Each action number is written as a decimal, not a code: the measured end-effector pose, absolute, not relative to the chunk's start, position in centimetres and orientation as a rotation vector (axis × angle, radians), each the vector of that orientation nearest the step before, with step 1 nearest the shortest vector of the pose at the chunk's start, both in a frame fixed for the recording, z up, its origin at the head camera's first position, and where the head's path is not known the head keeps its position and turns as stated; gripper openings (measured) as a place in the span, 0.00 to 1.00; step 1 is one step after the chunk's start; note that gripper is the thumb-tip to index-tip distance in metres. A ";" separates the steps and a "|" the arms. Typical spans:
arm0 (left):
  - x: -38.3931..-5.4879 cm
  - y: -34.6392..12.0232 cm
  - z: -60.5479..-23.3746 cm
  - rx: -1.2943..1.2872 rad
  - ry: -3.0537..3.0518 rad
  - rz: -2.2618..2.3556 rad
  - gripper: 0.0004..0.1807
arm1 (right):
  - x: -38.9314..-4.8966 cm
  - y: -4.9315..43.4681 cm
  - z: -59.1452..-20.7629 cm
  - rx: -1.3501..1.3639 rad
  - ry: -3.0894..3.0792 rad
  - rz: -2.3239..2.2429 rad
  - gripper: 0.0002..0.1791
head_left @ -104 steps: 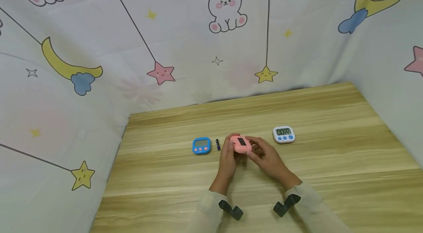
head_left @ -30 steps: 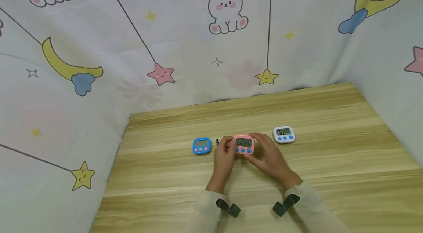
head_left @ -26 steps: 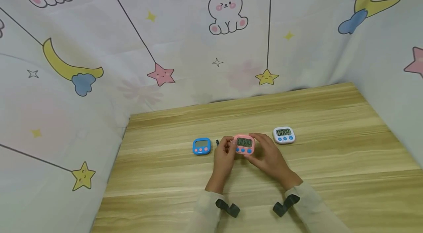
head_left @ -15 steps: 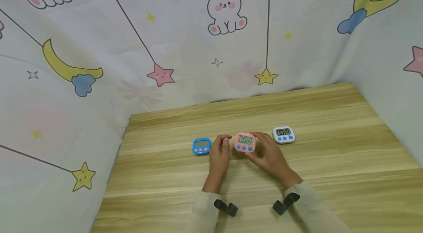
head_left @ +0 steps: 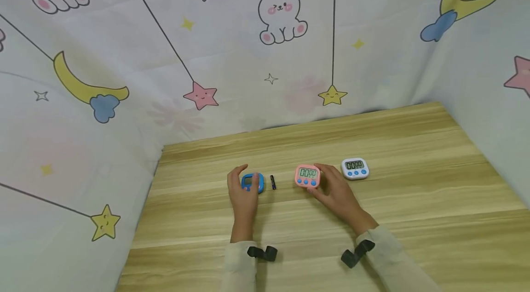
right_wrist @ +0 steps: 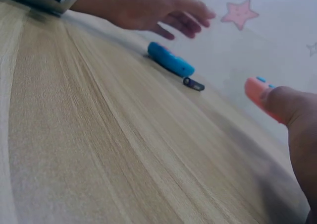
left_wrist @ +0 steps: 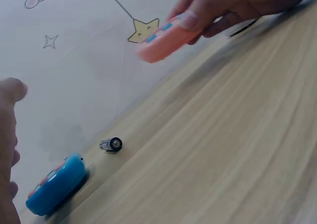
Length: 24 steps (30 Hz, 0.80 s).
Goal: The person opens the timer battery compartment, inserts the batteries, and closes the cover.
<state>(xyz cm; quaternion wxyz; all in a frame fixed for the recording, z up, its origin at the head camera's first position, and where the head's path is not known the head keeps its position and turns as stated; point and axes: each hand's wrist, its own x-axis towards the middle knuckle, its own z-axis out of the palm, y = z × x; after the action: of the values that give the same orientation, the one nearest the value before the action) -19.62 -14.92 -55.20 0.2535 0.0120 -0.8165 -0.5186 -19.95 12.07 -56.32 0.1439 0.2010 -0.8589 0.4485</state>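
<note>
In my right hand (head_left: 340, 195) I hold a pink digital timer (head_left: 308, 176) above the table, pinched by its right side; its display reads 00:00 over blue buttons. My left hand (head_left: 243, 200) hovers at a blue timer (head_left: 260, 182), its fingers spread apart and partly covering it. The right wrist view shows a gap between that hand and the blue timer (right_wrist: 170, 60), which lies on the table with a blank display. Just right of it lies a small dark battery (head_left: 273, 182), seen end-on in the left wrist view as a cylindrical battery (left_wrist: 111, 144).
A white timer (head_left: 354, 168) with blue buttons, showing 00:00, lies to the right of my right hand. The wood-grain table (head_left: 397, 191) meets a printed cloth backdrop (head_left: 240, 53) at the back and on both sides.
The pink timer was turned from its back to its display side. My left hand has let go of it and moved left to the blue timer, uncovering the battery.
</note>
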 end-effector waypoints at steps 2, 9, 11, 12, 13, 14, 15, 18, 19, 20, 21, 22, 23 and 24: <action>-19.7 -15.2 -55.3 0.085 -2.268 -1.441 0.29 | -20.0 12.0 -56.3 0.575 -2.503 1.302 0.37; -19.9 -15.3 -55.8 0.196 -2.400 -1.505 0.39 | -20.2 11.9 -56.5 0.541 -2.560 1.264 0.38; -19.8 -15.2 -55.8 0.227 -2.417 -1.528 0.39 | -20.2 11.8 -56.5 0.544 -2.563 1.252 0.38; -19.8 -15.2 -55.8 0.241 -2.427 -1.536 0.40 | -20.3 11.8 -56.5 0.547 -2.560 1.247 0.38; -19.8 -15.2 -55.8 0.246 -2.435 -1.544 0.40 | -20.3 11.8 -56.5 0.547 -2.565 1.238 0.39; -19.8 -15.2 -55.8 0.246 -2.445 -1.549 0.41 | -20.3 11.8 -56.6 0.545 -2.567 1.234 0.39; -19.9 -15.2 -55.9 0.245 -2.451 -1.549 0.41 | -20.3 11.8 -56.5 0.541 -2.570 1.233 0.39; -20.0 -15.2 -56.0 0.229 -2.466 -1.534 0.39 | -20.2 11.9 -56.6 0.528 -2.586 1.228 0.39; -20.0 -15.1 -56.0 0.221 -2.471 -1.529 0.38 | -20.2 11.9 -56.6 0.524 -2.594 1.227 0.39; -20.0 -15.1 -56.0 0.218 -2.475 -1.523 0.37 | -20.2 11.9 -56.6 0.524 -2.597 1.230 0.39; -20.0 -15.1 -56.0 0.215 -2.482 -1.514 0.35 | -20.2 11.9 -56.6 0.527 -2.599 1.230 0.39; -19.9 -15.1 -56.0 0.210 -2.490 -1.509 0.34 | -20.2 11.9 -56.7 0.530 -2.602 1.229 0.39; -19.9 -15.1 -56.0 0.209 -2.497 -1.507 0.33 | -20.2 11.8 -56.6 0.531 -2.607 1.223 0.38; -19.9 -15.1 -56.0 0.208 -2.501 -1.501 0.33 | -20.2 11.8 -56.6 0.533 -2.610 1.220 0.38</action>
<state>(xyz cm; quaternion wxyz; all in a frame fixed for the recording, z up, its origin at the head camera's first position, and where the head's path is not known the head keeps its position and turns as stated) -19.94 -15.09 -55.97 0.1087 0.0707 -0.8502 -0.5102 -20.19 11.83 -56.65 0.1056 0.1810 -0.8859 0.4139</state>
